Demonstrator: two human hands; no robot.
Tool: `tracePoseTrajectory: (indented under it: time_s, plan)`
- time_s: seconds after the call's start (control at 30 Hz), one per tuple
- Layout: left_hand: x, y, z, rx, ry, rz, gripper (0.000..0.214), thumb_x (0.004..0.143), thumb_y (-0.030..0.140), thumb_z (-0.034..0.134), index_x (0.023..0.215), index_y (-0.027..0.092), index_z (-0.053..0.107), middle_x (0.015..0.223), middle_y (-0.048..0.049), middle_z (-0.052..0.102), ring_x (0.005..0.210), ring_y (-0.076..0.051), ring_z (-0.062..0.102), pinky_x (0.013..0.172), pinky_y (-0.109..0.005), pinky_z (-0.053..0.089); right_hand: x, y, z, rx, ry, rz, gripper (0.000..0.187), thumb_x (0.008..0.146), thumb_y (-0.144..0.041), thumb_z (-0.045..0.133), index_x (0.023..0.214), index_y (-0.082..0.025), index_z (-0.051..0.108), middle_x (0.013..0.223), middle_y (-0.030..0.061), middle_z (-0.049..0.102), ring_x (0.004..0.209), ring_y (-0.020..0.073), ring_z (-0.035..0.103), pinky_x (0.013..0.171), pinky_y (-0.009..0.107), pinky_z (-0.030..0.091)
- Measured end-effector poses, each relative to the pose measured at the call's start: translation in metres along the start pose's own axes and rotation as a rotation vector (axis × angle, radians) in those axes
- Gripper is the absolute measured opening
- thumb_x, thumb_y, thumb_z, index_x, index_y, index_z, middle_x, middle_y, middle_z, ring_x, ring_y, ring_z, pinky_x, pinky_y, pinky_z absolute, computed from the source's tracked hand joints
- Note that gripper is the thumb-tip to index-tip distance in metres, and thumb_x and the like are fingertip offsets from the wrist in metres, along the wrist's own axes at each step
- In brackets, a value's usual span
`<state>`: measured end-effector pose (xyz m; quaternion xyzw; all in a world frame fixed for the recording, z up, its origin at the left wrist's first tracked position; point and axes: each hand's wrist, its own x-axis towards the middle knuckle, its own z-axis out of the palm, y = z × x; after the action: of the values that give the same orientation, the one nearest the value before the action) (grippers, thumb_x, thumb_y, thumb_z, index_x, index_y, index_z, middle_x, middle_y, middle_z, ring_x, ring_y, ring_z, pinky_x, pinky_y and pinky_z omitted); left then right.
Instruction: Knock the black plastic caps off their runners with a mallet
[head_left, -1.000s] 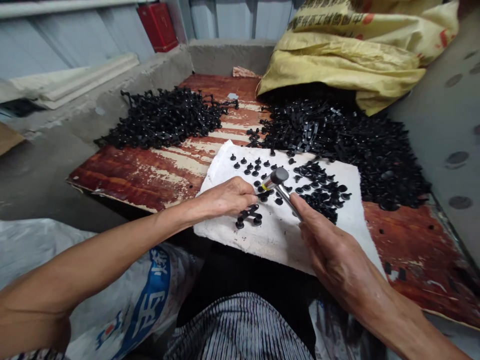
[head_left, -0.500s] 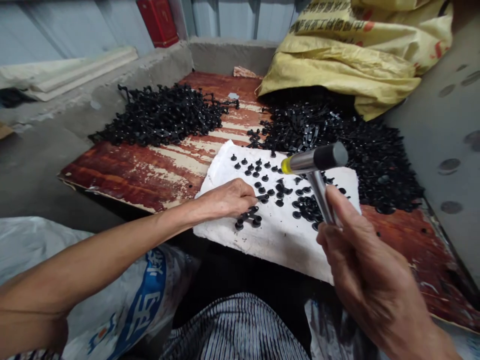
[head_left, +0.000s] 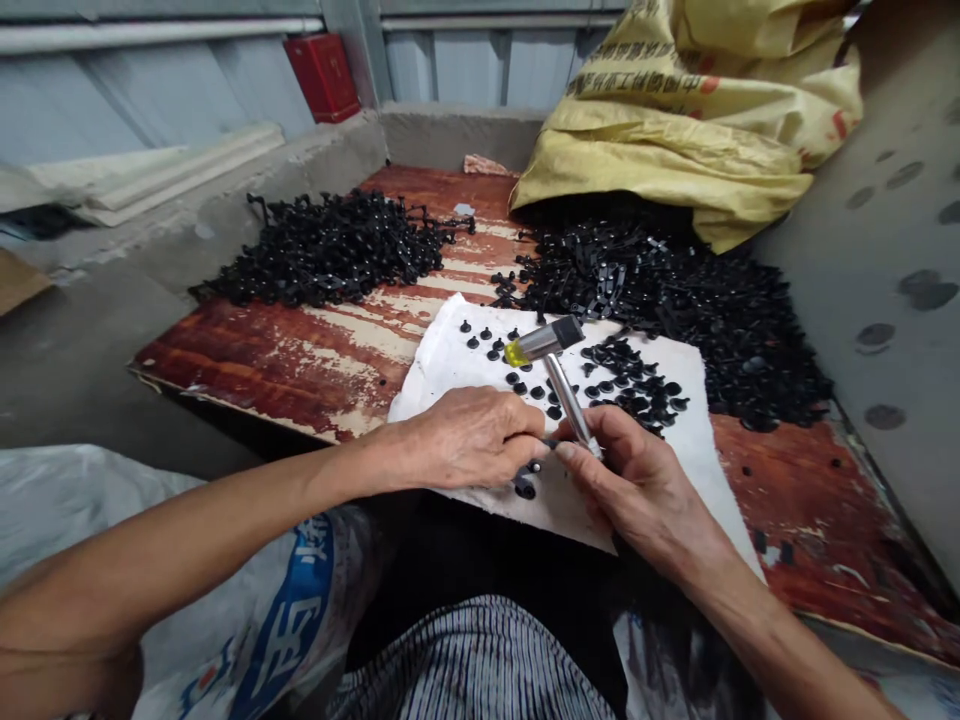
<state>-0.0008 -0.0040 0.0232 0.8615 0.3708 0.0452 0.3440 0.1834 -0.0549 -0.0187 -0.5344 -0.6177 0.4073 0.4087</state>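
Note:
My right hand [head_left: 641, 480] is closed around the metal handle of a small two-faced mallet [head_left: 544, 342], one face yellow and the other black. Its thumb and fingertip also meet a small black piece [head_left: 551, 443]. On the other side of that piece, my left hand [head_left: 480, 435] is closed with its fingertips on it. Just below the left fingers, a black linked part with a round base [head_left: 525, 489] lies on the white pad [head_left: 720, 510]. Small black round-based pegs [head_left: 637, 375] are scattered over the pad, some hidden behind the mallet and hands.
A heap of black linked parts [head_left: 337, 245] lies at the left on the worn red-brown board [head_left: 217, 345]. Another black heap [head_left: 720, 300] spills from a yellow sack [head_left: 660, 150] at the right. A red box [head_left: 322, 78] stands on the concrete ledge behind.
My right hand has moved left and down with the mallet, meeting my left hand. My left hand has shifted slightly right and towards me. The view has tilted a little upward.

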Motion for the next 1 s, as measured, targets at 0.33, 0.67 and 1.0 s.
tracePoseTrajectory:
  time_s: [0.33,0.67,1.0]
  plan:
    - [-0.013,-0.002,0.012,-0.14,0.254,-0.264,0.035,0.094,0.041,0.037,0.065,0.02,0.041,0.058,0.0045,0.041,0.055,-0.011,0.039,0.054,-0.026,0.028,-0.009,0.006,0.01,0.171,0.143,0.121,0.022,0.085,-0.044,0.062,0.084,-0.023,0.053,0.054,-0.0082,0.046,0.038,0.0095,0.039,0.033,0.023,0.035]
    - [0.01,-0.03,0.004,-0.466,0.107,-0.341,0.023,0.089,0.022,0.048,0.066,0.017,0.048,0.058,0.0039,0.053,0.045,-0.005,0.042,0.043,-0.018,0.031,-0.015,0.001,-0.002,0.092,0.137,0.161,0.029,0.089,-0.052,0.056,0.084,-0.023,0.053,0.048,-0.0081,0.045,0.037,0.01,0.039,0.033,0.021,0.031]
    - [0.023,-0.035,-0.002,-0.596,0.013,-0.383,0.021,0.09,0.018,0.049,0.069,0.016,0.05,0.054,0.0052,0.052,0.037,-0.003,0.041,0.037,-0.017,0.026,-0.015,0.014,-0.005,0.164,0.149,0.242,0.035,0.085,-0.057,0.06,0.087,-0.023,0.056,0.055,-0.0064,0.044,0.043,0.0109,0.038,0.033,0.022,0.034]
